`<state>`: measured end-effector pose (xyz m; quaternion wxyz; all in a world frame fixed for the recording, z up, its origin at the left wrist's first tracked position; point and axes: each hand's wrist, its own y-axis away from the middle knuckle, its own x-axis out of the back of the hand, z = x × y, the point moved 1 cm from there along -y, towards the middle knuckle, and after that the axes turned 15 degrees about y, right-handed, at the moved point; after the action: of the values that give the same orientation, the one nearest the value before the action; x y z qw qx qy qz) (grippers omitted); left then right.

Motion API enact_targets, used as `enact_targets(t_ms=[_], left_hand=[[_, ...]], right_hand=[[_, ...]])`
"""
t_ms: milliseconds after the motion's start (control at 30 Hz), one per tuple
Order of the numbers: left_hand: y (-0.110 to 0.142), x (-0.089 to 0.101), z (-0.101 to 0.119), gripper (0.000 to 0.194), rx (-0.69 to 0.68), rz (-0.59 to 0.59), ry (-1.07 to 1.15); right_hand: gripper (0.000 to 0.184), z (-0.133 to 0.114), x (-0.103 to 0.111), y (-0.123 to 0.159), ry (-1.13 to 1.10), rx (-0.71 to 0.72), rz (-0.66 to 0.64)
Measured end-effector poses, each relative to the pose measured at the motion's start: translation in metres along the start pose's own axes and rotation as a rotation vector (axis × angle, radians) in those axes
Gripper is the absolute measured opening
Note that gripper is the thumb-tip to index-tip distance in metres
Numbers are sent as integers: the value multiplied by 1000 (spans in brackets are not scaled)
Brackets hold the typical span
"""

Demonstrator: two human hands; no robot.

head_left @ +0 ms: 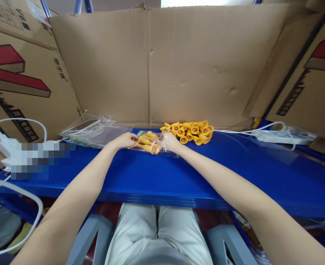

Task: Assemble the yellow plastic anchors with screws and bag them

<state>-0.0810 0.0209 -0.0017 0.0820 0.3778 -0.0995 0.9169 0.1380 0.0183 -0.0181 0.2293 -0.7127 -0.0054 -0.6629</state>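
A clear plastic bag [166, 151] lies on the blue shelf in front of me, with several yellow trumpet-shaped pieces [148, 142] in or on it. My left hand [126, 140] pinches at the left end of the bag, close to the narrow ends of the pieces. At the bag's right side, my right hand [170, 141] has its fingers closed on the film, partly covered by it. Just beyond the right hand sits a pile of loose yellow trumpet-shaped pieces [192, 131], most with their flared ends facing me.
Flat clear bags with coloured headers [104, 133] are stacked at the left rear. White chargers and cables [6, 147] stand far left; a white power strip [283, 137] lies right. Cardboard walls [201, 66] enclose the blue shelf [156, 176] at the back and sides.
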Motion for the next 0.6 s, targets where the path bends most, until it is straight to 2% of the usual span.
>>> enact_targets(t_ms=[133, 267, 333, 433, 500, 600], left_hand=[[0, -1, 1, 31, -15, -7, -27], [-5, -3, -3, 33, -17, 90, -11], [-9, -4, -7, 33, -7, 134, 25], [-12, -7, -11, 30, 17, 133, 94], [-12, -7, -12, 27, 35, 127, 139], [-12, -7, -12, 24, 63, 148, 213]], right_hand=[[26, 1, 5, 7, 14, -6, 12], [26, 3, 11, 14, -89, -51, 23], [31, 4, 13, 17, -240, -96, -59], [43, 2, 10, 19, -546, -181, -210], [42, 1, 7, 17, -711, -232, -234], [30, -1, 4, 15, -888, -305, -189]])
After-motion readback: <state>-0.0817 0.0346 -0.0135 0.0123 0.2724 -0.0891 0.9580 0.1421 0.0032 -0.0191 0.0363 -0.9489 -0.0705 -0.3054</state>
